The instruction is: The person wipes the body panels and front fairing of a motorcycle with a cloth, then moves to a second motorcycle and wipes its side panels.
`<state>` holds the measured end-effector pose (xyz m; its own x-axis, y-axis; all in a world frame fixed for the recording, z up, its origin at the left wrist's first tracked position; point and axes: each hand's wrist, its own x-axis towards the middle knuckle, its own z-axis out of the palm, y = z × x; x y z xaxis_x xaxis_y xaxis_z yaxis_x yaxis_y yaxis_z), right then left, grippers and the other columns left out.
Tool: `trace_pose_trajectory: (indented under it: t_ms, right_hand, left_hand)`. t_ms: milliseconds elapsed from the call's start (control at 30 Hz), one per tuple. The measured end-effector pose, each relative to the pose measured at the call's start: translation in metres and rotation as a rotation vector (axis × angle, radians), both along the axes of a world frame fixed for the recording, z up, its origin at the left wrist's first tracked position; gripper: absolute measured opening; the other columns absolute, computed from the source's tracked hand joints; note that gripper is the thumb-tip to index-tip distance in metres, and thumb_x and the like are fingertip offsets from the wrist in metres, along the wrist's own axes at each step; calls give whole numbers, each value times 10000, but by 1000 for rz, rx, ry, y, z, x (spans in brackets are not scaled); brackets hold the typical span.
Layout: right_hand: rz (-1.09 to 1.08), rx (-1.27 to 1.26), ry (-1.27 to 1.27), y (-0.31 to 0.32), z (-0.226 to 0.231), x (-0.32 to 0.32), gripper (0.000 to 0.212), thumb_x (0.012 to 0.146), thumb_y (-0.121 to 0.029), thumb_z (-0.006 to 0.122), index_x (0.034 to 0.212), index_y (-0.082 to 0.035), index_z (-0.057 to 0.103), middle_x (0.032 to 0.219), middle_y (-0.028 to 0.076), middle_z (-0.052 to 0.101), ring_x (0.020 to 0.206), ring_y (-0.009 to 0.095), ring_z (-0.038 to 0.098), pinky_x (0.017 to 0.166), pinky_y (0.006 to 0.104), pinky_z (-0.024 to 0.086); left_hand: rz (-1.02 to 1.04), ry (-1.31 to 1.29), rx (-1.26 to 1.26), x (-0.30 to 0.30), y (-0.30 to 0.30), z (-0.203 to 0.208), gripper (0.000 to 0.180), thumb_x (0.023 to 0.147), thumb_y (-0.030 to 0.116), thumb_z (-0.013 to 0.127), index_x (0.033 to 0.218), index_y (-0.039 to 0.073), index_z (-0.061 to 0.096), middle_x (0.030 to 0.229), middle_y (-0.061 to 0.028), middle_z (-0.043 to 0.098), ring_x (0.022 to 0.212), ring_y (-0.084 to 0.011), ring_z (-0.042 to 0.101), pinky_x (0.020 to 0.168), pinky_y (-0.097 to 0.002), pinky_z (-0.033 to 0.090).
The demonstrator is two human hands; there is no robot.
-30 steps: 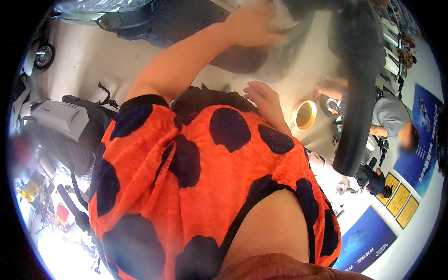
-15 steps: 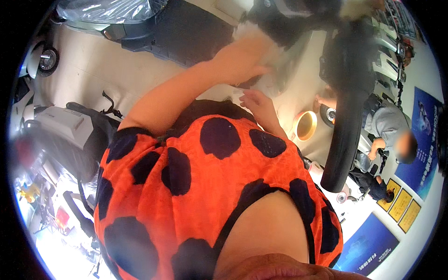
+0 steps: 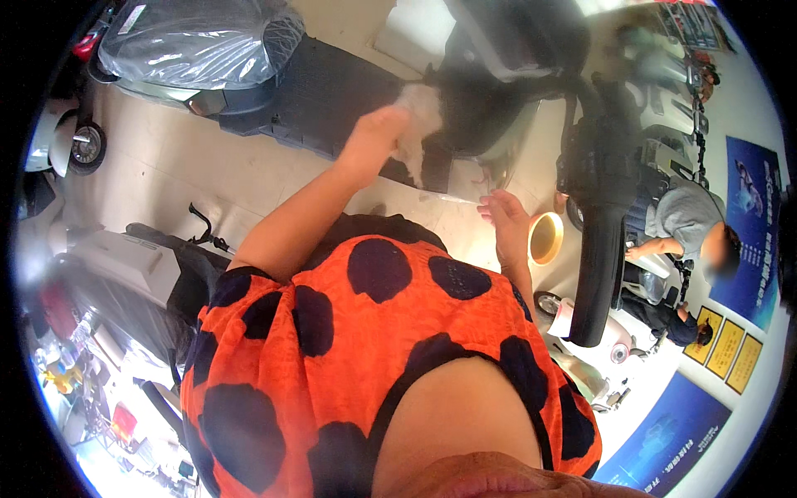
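My left hand (image 3: 376, 141) is closed around a whitish, ragged-looking cloth (image 3: 422, 116). The cloth lies against the black front part (image 3: 477, 108) of a scooter, where it meets the dark grey footboard (image 3: 344, 79). Lower and to the right, my right hand (image 3: 508, 214) has its fingers curled, and the fingertips pinch the corner of a clear plastic piece (image 3: 465, 178). That piece hangs beside the scooter's front part; what it is exactly I cannot make out.
A plastic-wrapped seat (image 3: 199, 46) is at the far left. The black handlebar grip (image 3: 595, 282) juts toward me on the right, near a round yellowish container (image 3: 545, 238). Another scooter (image 3: 124, 257) stands at my left. Two people (image 3: 685, 212) are at the right, by parked scooters.
My left hand has moved left and nearer with the cloth, away from the scooter's front. My right hand has shifted right and slightly nearer. The view has tilted a little.
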<state>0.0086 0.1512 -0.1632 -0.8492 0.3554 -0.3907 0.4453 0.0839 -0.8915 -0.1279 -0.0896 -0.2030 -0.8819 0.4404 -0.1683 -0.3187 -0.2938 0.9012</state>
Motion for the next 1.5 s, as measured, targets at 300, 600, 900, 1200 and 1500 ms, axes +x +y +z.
trace_pose_trajectory:
  t_ms: [300,600,900,1200,1500]
  right_hand:
    - [208,21,-50,-2,-17,-10,247,855,-75,532,1084,18,529,928,103,639,814,165,621,720,249,462]
    - [285,37,-177,5,-44,21,277,855,-121,578,1084,31,543,911,102,633,826,150,608,734,263,480]
    - [380,280,-224,-1,-46,32,308,846,-196,582,1094,-14,558,939,133,641,875,194,614,773,296,476]
    - [422,410,-154,-44,-43,31,270,832,-146,587,1071,-21,570,892,132,653,833,205,631,746,292,486]
    - [413,388,-164,-60,-45,44,278,852,-157,582,1096,-27,557,892,156,647,833,218,628,746,301,486]
  left_hand:
    - [318,590,-278,-67,29,79,309,942,260,403,1120,54,550,1030,-95,600,931,-187,575,825,-341,456]
    - [31,1392,-595,-95,73,90,360,937,250,388,1250,101,485,1288,-106,479,1238,-253,399,1026,-373,325]
    - [-6,1275,-663,-135,76,86,334,927,250,398,1181,62,508,1198,-162,513,1120,-324,478,957,-387,374]
    - [93,1312,-750,-190,89,83,296,896,193,387,988,-22,567,1095,-200,548,1004,-364,522,854,-428,417]
    - [-237,1600,-292,-149,65,104,274,886,182,400,1081,78,562,1133,-173,542,1052,-334,507,881,-402,412]
